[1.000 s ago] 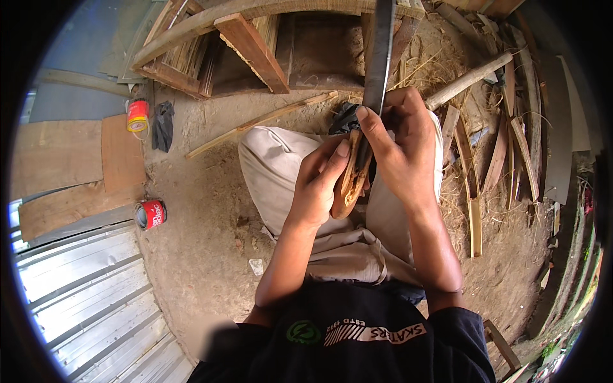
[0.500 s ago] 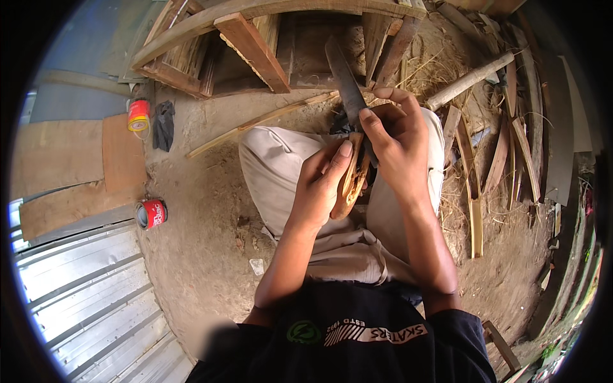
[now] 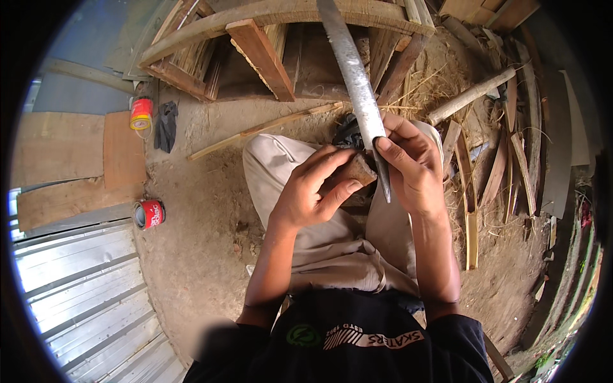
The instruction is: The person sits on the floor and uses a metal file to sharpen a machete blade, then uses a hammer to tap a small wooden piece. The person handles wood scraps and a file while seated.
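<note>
I sit on bare earth with my beige trousers (image 3: 281,172) stretched in front of me. My right hand (image 3: 415,169) grips a long grey knife blade (image 3: 351,70) that points up and away, its edge running down past my fingers. My left hand (image 3: 313,188) pinches a small brown piece of wood (image 3: 359,171) against the blade, just left of my right thumb. Both hands hover over my lap, touching each other around the wood.
A red can (image 3: 149,214) and a yellow-red can (image 3: 141,113) stand on the dirt at left beside a dark cloth (image 3: 166,126). Corrugated metal sheet (image 3: 76,293) lies lower left. A curved wooden frame (image 3: 268,25) and scattered bamboo slats (image 3: 472,191) fill the top and right.
The blade has swung from leaning right to leaning left, its tip now further up-left. My left hand has shifted its fingers on the wood piece, which now shows more clearly.
</note>
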Demonstrator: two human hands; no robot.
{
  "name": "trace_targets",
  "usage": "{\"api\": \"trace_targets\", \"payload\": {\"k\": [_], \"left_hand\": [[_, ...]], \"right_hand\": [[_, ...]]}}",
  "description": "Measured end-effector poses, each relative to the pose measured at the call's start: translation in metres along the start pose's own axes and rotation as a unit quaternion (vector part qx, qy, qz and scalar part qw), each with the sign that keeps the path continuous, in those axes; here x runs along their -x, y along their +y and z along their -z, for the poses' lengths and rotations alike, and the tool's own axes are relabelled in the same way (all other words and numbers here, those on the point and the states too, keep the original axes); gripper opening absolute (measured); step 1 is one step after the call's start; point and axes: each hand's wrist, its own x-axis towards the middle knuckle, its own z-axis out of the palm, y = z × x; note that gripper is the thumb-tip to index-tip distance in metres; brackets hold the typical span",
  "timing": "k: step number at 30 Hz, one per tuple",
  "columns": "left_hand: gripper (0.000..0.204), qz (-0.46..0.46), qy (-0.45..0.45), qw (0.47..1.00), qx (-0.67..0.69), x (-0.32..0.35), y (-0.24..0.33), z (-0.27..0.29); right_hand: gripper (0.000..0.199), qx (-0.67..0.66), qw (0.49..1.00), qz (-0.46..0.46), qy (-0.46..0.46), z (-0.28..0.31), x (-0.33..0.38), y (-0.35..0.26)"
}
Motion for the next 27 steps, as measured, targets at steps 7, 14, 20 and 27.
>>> {"api": "trace_targets", "payload": {"k": [7, 14, 20, 27], "left_hand": [[0.042, 0.054, 0.005, 0.998, 0.015, 0.018, -0.008, 0.000], [0.043, -0.008, 0.051, 0.999, -0.008, 0.016, -0.016, -0.001], [0.040, -0.051, 0.074, 0.995, 0.045, 0.015, -0.024, -0.006], [0.040, -0.100, 0.100, 0.990, 0.027, 0.016, -0.031, -0.006]], "right_hand": [[0.038, 0.103, 0.988, 0.094, 0.067, -0.004, 0.000, -0.012], [0.045, 0.150, 0.977, 0.136, 0.065, -0.010, 0.013, -0.026], [0.048, 0.154, 0.958, 0.237, 0.039, -0.009, 0.019, -0.024], [0.040, 0.134, 0.940, 0.287, 0.129, 0.008, 0.018, -0.021]]}}
